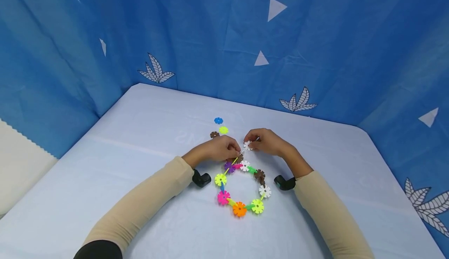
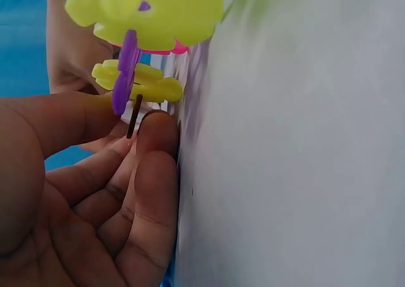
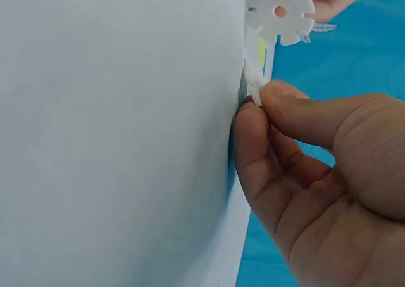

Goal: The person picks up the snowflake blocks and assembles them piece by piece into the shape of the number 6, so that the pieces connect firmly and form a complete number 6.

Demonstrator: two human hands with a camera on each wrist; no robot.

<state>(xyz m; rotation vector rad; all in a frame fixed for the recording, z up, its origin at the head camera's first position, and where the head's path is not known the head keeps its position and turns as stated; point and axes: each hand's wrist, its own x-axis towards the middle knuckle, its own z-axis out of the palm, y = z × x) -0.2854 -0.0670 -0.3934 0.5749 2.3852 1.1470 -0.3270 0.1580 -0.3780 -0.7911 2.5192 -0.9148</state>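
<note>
A ring-shaped chain of colorful interlocking snowflake discs lies on the table, with an orange disc (image 1: 239, 209) at its near side. My left hand (image 1: 221, 148) pinches the chain's far end between thumb and fingers, beside a brown disc (image 2: 134, 117) seen edge-on. Next to the fingertips are a yellow disc (image 2: 145, 84) and a purple disc (image 2: 126, 71); the exact piece gripped is partly hidden. To the right, my right hand (image 1: 268, 141) pinches a white snowflake disc (image 3: 255, 82) by its edge, close to the left fingertips. Whether the white disc touches the chain, I cannot tell.
Beyond the left hand lie a blue disc (image 1: 218, 121), a yellow-green disc (image 1: 223, 130) and a loose brown disc (image 1: 214, 134). The white-covered table (image 1: 158, 126) backs onto a blue patterned curtain (image 1: 210, 36). Black wrist-worn devices (image 1: 201, 179) sit beside the chain.
</note>
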